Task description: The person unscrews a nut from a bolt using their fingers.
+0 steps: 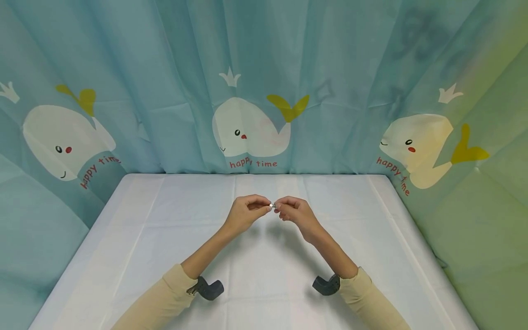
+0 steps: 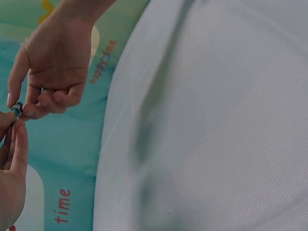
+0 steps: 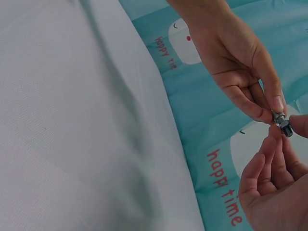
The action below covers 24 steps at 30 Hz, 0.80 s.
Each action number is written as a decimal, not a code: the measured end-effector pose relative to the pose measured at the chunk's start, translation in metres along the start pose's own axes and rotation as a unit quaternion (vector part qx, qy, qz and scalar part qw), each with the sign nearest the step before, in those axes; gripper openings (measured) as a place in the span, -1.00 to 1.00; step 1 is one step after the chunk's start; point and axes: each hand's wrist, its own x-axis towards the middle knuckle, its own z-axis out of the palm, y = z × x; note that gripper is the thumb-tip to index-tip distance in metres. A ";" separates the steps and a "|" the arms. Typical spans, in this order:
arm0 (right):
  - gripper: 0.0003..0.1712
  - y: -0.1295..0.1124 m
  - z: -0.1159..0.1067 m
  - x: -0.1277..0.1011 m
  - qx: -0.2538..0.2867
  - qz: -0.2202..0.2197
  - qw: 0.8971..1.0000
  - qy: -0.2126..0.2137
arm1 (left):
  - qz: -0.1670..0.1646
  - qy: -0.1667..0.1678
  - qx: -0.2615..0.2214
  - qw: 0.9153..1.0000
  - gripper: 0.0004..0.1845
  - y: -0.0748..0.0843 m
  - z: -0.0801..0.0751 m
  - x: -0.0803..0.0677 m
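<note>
Head view: left hand (image 1: 245,213) and right hand (image 1: 301,215) meet above the far half of the table (image 1: 185,197). Small metal fastener (image 1: 272,206) held between them, clear of the white tabletop; shadows fall below. Thumb and fingers of each hand nearly closed, pinching the piece from opposite sides. Rolled beige sleeves (image 1: 167,293) on both forearms, a dark wrist device (image 1: 210,290) near each cuff. Behind, a blue-green curtain (image 1: 338,46) printed with white whales and "happy time".

Left wrist view: both hands crowd the left edge, left hand below and partly cut off, right hand above. Fastener sits between the fingertips; its detail is hard to read here. Right hand's remaining fingers loosely curled. Table cover fills most of the rest.

Right wrist view: clearest look at the fastener, silver at one end, dark at the other. Left hand, from above, has its thumb and fingers on the silver end; right hand, lower right, has fingertips at the dark end. Other right fingers bent, spread slightly apart.
</note>
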 end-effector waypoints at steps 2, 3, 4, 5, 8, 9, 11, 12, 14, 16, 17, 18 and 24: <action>-0.79 0.000 0.000 0.000 0.013 -0.005 1.000 -0.002 | 0.000 -0.001 0.000 1.000 -0.87 0.000 0.000 0.000; -0.80 0.000 0.000 0.000 0.018 -0.009 1.000 -0.004 | 0.001 -0.001 -0.001 1.000 -0.88 0.000 0.000 0.000; -0.80 0.001 0.000 -0.001 0.021 -0.013 1.000 -0.007 | 0.003 0.000 0.000 1.000 -0.88 0.000 0.000 0.000; -0.79 0.001 0.000 -0.001 0.023 -0.018 1.000 -0.009 | 0.005 0.000 0.001 1.000 -0.88 0.000 0.000 0.000; -0.76 0.001 0.001 -0.001 0.025 -0.031 0.999 -0.016 | 0.010 0.002 0.004 1.000 -0.87 0.001 0.000 0.000; -0.75 0.002 0.000 -0.001 0.026 -0.036 0.999 -0.019 | 0.011 0.002 0.004 1.000 -0.86 0.001 0.000 0.000; -0.74 0.001 0.001 -0.001 0.029 -0.042 0.998 -0.023 | 0.010 0.003 0.003 1.000 -0.85 0.001 0.001 0.000; -0.73 0.001 0.001 -0.002 0.031 -0.044 0.998 -0.025 | 0.010 0.003 0.002 1.000 -0.84 0.001 0.001 0.000; -0.71 0.000 0.001 -0.002 0.036 -0.047 0.998 -0.030 | 0.009 0.003 0.000 1.000 -0.83 0.000 0.001 0.000; -0.68 -0.001 0.001 -0.003 0.042 -0.047 0.997 -0.033 | 0.008 0.003 -0.001 1.000 -0.82 0.001 0.002 0.000; -0.65 -0.001 0.001 -0.003 0.041 -0.046 0.998 -0.033 | 0.008 0.003 0.000 1.000 -0.82 0.001 0.002 0.000; -0.62 -0.001 0.001 -0.003 0.038 -0.044 0.998 -0.034 | 0.008 0.002 0.000 1.000 -0.82 0.001 0.002 0.000; -0.65 0.001 0.000 -0.001 0.034 -0.004 0.999 -0.015 | 0.003 -0.003 -0.005 1.000 -0.86 0.004 0.003 0.001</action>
